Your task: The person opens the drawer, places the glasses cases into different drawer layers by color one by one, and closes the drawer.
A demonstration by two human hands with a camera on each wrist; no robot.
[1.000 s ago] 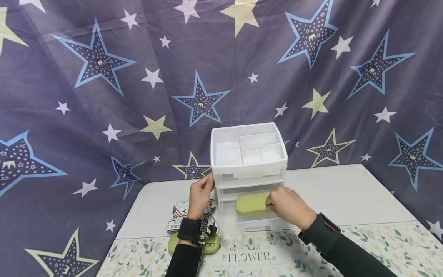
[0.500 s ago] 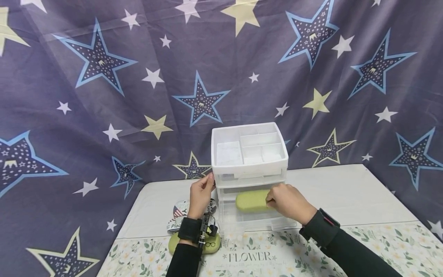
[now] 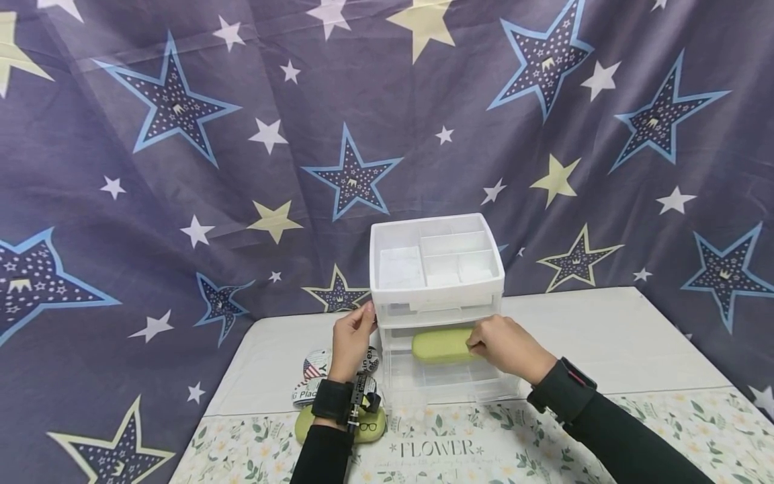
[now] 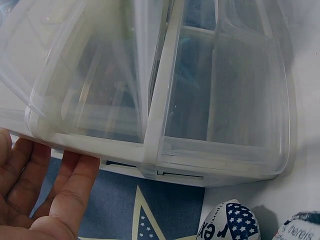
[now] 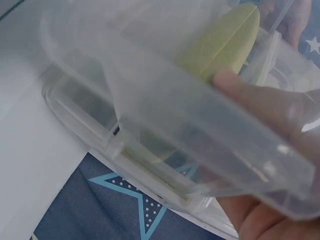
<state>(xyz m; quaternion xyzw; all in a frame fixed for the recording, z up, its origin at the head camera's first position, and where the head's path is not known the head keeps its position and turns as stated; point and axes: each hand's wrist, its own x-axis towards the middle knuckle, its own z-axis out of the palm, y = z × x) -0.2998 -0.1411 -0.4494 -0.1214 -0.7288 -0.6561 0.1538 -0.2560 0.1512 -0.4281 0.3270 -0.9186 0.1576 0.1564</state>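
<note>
My right hand (image 3: 508,346) grips one end of a long, rounded green glasses case (image 3: 443,345) above the pulled-out clear drawer (image 3: 447,390) of a white drawer unit (image 3: 437,290). In the right wrist view, the thumb lies against the glasses case (image 5: 227,42), with the drawer's clear wall partly in front of the hand. My left hand (image 3: 352,339) touches the unit's left side below the top section. In the left wrist view, its fingers (image 4: 75,195) reach out with their tips against the white frame (image 4: 95,147).
A second green glasses case (image 3: 370,426) with a glasses print lies beside my left wrist. Behind that wrist are cloth bundles (image 3: 314,366) printed with text and flags. An open compartment tray (image 3: 399,265) tops the unit. A star-patterned curtain (image 3: 211,168) hangs behind the table (image 3: 580,343).
My right hand and the glasses case have risen slightly in the head view. The left hand stays against the unit, and the drawer remains pulled out.
</note>
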